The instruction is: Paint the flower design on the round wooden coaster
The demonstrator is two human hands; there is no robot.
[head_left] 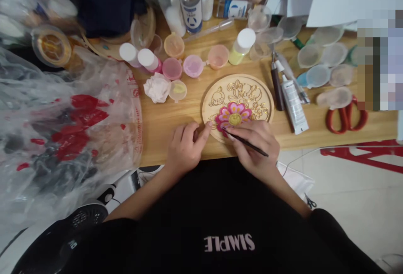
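A round wooden plaque (252,89) with gold outlines lies near the table's front edge. A pink flower (233,115) with a yellow centre is painted on its near side. My right hand (255,146) is closed on a thin dark brush (248,144), whose tip rests at the flower's lower left. My left hand (185,148) lies curled on the table, with its fingertips touching the plaque's left rim.
Small open paint pots (192,65) in pink, orange and yellow stand behind the plaque, beside a crumpled tissue (156,87) and bottles (190,1). Tubes (294,105), loose lids (317,75) and red scissors (345,119) lie to the right. A plastic bag (63,127) covers the left.
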